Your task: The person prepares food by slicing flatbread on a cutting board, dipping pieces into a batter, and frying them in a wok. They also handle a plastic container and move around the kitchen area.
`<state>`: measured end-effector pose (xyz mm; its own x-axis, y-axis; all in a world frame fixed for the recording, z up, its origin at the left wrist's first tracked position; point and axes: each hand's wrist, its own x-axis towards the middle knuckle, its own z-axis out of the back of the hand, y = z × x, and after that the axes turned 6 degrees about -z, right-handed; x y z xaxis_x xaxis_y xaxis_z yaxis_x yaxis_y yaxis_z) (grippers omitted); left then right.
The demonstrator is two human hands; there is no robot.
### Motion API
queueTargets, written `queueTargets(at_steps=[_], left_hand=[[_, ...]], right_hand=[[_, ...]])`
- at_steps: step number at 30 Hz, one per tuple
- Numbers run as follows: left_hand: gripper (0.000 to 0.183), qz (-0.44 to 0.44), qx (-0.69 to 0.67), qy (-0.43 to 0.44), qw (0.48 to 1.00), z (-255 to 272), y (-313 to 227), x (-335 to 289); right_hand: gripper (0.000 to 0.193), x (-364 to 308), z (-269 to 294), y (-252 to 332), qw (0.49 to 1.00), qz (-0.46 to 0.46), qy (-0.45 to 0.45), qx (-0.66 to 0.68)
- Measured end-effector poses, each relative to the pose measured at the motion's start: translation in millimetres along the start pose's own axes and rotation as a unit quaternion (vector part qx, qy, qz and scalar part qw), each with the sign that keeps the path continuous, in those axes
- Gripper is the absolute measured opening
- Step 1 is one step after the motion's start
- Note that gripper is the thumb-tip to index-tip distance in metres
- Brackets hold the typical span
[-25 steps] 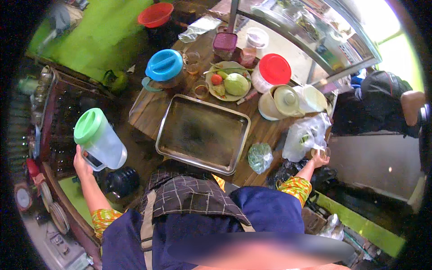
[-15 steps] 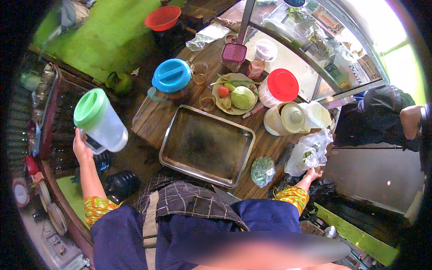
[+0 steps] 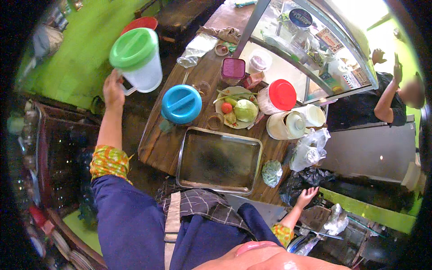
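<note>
My left hand [image 3: 113,89] grips the handle of a clear plastic pitcher with a green lid [image 3: 146,74], held up left of the wooden table. Beside the table's right front, my right hand [image 3: 307,196] is empty with its fingers apart, close to a black plastic bag [image 3: 292,189]. A metal baking tray [image 3: 219,173] with a dark, stained bottom lies on the table in front of me. Behind it stands a blue-lidded pitcher [image 3: 181,104]. A plate [image 3: 221,108] there bears a cabbage [image 3: 246,110], a tomato [image 3: 226,107] and other vegetables.
Right of the plate are a red-lidded tub [image 3: 279,95], a cream lidded container [image 3: 288,125] and clear plastic bags [image 3: 310,150]. A purple-lidded box [image 3: 233,69] stands before the glass display case [image 3: 297,49]. At the far right, a person in black [image 3: 382,90] has both hands raised.
My left hand has carried the green-lidded pitcher up and to the right, farther from me. My right hand has moved down, away from the clear plastic bag. The other person's hands have come into view.
</note>
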<state>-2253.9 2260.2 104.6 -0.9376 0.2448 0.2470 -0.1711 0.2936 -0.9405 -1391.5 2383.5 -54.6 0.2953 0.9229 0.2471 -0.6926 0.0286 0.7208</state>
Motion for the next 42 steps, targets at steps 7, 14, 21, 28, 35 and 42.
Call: queueTargets(at_steps=[7, 14, 21, 28, 35, 42], left_hand=[[0.022, 0.039, -0.070, 0.137, 0.987, -104, 69, 20], [0.023, 0.127, -0.186, 0.261, 0.939, -157, 123, 9], [0.032, 0.212, -0.136, 0.356, 0.900, -136, 172, 7], [0.022, -0.669, 0.240, 0.402, 0.577, -108, 157, 106], [0.017, -0.478, 0.270, 0.231, 0.803, -147, 61, -158], [0.014, -0.213, 0.019, 0.693, 0.688, -124, -20, -626]], right_hand=[[0.067, -231, 69, 26, 0.978, -0.131, 0.066, -0.149], [0.060, -337, 80, 46, 0.909, -0.286, 0.108, -0.283], [0.056, -357, 81, 38, 0.936, -0.255, 0.075, -0.229], [0.054, -406, 113, -14, 0.920, -0.312, 0.112, -0.211], [0.049, -484, 168, -63, 0.874, -0.429, 0.172, -0.151], [0.041, -567, 270, -112, 0.967, -0.250, -0.051, 0.022]])
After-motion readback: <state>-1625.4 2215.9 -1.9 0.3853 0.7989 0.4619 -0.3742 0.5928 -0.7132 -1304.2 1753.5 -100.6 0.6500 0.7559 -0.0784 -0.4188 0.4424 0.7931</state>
